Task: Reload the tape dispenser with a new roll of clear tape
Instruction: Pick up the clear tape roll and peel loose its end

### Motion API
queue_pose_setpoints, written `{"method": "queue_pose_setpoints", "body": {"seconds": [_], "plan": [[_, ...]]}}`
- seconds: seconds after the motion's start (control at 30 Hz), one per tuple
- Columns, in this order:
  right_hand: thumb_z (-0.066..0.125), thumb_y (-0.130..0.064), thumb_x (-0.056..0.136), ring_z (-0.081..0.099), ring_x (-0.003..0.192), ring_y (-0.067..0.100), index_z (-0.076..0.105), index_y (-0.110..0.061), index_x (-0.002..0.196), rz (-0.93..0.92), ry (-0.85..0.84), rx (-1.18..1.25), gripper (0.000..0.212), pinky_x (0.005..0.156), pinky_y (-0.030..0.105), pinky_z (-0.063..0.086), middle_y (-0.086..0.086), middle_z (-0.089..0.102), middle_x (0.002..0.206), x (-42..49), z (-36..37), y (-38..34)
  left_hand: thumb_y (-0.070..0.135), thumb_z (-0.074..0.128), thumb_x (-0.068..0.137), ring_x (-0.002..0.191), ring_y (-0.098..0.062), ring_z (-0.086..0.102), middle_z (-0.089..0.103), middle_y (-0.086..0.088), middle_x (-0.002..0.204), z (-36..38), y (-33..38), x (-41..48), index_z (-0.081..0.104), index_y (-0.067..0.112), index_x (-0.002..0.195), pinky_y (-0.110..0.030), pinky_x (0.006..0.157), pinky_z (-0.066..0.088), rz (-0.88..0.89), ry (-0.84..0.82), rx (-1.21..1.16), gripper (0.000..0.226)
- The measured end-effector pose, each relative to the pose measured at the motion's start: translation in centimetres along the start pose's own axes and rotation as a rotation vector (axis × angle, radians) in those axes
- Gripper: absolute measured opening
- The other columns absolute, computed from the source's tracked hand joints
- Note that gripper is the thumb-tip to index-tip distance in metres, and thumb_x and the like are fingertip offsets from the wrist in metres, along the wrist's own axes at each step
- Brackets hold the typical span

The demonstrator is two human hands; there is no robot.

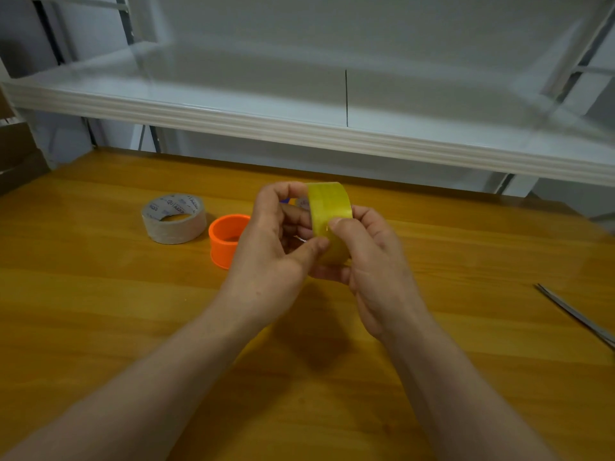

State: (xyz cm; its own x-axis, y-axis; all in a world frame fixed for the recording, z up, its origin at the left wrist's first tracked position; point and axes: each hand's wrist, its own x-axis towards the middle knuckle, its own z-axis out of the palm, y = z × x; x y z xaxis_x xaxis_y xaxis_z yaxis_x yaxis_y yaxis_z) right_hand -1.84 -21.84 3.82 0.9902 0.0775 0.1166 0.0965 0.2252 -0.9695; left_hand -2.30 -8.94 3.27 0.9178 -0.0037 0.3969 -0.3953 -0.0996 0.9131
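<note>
Two hands on the yellowish tape roll, held upright above mid-bench: left hand curled round its far rim, right hand pinching the near face with the thumb. Left of them on the bench: orange ring (partly hidden by the left hand), grey roll further left.

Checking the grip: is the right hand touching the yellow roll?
Touching. Head view: the right hand presses its thumb on the yellow roll, fingers curled under it.
</note>
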Motion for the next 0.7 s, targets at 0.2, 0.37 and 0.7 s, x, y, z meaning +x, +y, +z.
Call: {"method": "queue_pose_setpoints", "body": {"seconds": [0.2,0.37,0.7], "plan": [[0.059,-0.018,0.091,0.073,0.098,0.035,0.059,-0.014,0.115,0.026,-0.015,-0.053,0.025,0.073,0.041,0.054,0.019,0.073,0.111,0.2,-0.1,0.5,-0.006,0.075,0.082,0.093,-0.012,0.067,0.065,0.008,0.095,0.5,0.0,-0.6,0.045,0.038,0.12,-0.036,0.077,0.062,0.059,-0.023,0.081,0.065],[0.056,-0.019,0.078,0.063,0.094,0.033,0.059,-0.016,0.115,0.001,-0.013,-0.1,0.038,0.071,0.044,0.043,0.027,0.066,0.119,0.5,0.1,0.9,-0.008,0.074,0.082,0.09,-0.014,0.068,0.065,0.01,0.094,0.5,-0.2,-0.6,0.046,0.034,0.122,-0.037,0.075,0.061,0.072,-0.017,0.071,0.064],[0.057,-0.012,0.085,0.069,0.093,0.021,0.065,-0.019,0.111,-0.044,-0.121,-0.069,0.028,0.062,0.029,0.051,0.011,0.074,0.111,0.4,-0.9,0.0,-0.006,0.075,0.083,0.089,-0.02,0.068,0.069,-0.009,0.095,-0.2,0.1,0.0,0.049,0.016,0.123,-0.028,0.08,0.058,0.067,0.042,-0.064,0.052]]}}
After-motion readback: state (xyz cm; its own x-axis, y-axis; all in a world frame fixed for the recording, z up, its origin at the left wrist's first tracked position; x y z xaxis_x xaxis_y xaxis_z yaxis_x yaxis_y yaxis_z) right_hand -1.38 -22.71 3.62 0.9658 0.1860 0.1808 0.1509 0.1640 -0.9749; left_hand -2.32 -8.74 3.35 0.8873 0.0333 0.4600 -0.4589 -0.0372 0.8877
